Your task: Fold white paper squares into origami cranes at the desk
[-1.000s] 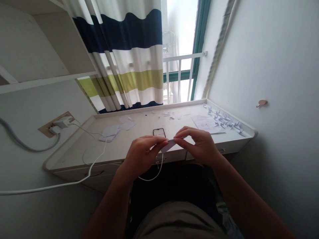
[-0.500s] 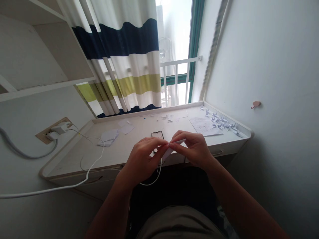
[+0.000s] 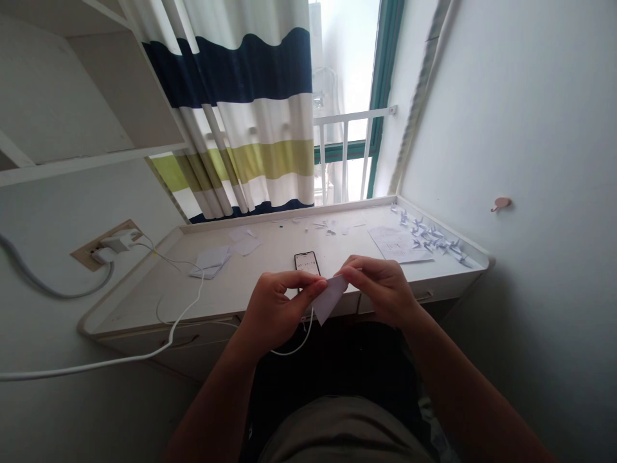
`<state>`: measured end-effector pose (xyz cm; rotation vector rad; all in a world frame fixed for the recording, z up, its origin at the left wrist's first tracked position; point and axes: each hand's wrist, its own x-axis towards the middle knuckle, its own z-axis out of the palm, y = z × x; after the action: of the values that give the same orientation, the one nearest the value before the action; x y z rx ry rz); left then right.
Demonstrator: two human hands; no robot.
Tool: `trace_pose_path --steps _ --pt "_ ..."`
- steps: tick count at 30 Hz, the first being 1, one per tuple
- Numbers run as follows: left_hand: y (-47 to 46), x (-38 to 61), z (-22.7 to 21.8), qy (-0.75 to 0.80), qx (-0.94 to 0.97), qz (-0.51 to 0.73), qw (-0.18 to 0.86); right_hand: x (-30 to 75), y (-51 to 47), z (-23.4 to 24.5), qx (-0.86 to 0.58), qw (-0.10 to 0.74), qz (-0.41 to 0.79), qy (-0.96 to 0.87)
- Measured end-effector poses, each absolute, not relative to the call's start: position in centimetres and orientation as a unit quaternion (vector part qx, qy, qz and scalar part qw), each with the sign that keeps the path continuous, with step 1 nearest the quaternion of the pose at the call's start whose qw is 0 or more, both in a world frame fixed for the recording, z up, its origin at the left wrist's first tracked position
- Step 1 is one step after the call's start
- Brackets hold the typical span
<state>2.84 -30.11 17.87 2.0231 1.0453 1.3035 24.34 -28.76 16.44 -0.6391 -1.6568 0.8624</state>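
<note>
Between my two hands, in front of the desk's near edge, is a small piece of folded white paper (image 3: 330,299) with one corner pointing down. My left hand (image 3: 279,307) pinches its left upper edge between thumb and fingers. On the other side, my right hand (image 3: 378,286) grips the upper right part with thumb and forefinger. Fingers cover part of the folds. Just behind my left fingertips lies a phone (image 3: 306,262) with digits on its screen, partly hidden by that hand.
On the white desk (image 3: 159,283) lie stacked paper squares (image 3: 211,262), loose paper scraps (image 3: 330,226) and a printed sheet (image 3: 398,245). Several folded paper pieces (image 3: 434,236) line the right edge. A white cable (image 3: 176,321) runs from the wall socket (image 3: 103,245) across the left side.
My hands have moved slightly apart along the paper, and more of its face now shows, with the corner hanging down. The camera view has shifted a little.
</note>
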Motion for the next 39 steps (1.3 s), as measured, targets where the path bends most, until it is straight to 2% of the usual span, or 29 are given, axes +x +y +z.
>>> trace_pose_path --steps 4,8,11,17,22,24,28,33,39 --pt "-29.6 2.8 17.6 0.391 0.704 0.479 0.349 24.3 -28.6 16.7 -0.291 0.549 0.349 -0.702" --pt "-29.3 3.2 16.8 0.335 0.649 0.415 0.543 23.9 -28.3 16.7 -0.306 0.619 0.352 -0.632" --pt "-29.4 3.9 15.9 0.325 0.611 0.416 0.59 23.7 -27.6 16.4 -0.309 0.663 0.381 -0.566" --pt "-29.7 4.8 15.1 0.334 0.585 0.456 0.582 23.1 -27.1 15.2 -0.291 0.679 0.458 -0.495" --pt "-30.0 4.7 15.0 0.324 0.596 0.479 0.557 21.3 -28.3 14.4 -0.309 0.563 0.518 -0.564" --pt "-30.0 4.8 14.8 0.333 0.6 0.493 0.535 20.9 -28.6 14.1 -0.316 0.557 0.504 -0.58" --pt "-30.1 5.0 14.1 0.351 0.605 0.508 0.503 20.9 -28.5 13.9 -0.318 0.577 0.478 -0.58" --pt "-30.2 4.9 13.5 0.37 0.608 0.502 0.492 21.4 -28.0 13.4 -0.312 0.574 0.505 -0.564" --pt "-30.2 4.2 12.9 0.391 0.602 0.494 0.49 23.7 -26.7 13.6 -0.31 0.662 0.512 -0.451"
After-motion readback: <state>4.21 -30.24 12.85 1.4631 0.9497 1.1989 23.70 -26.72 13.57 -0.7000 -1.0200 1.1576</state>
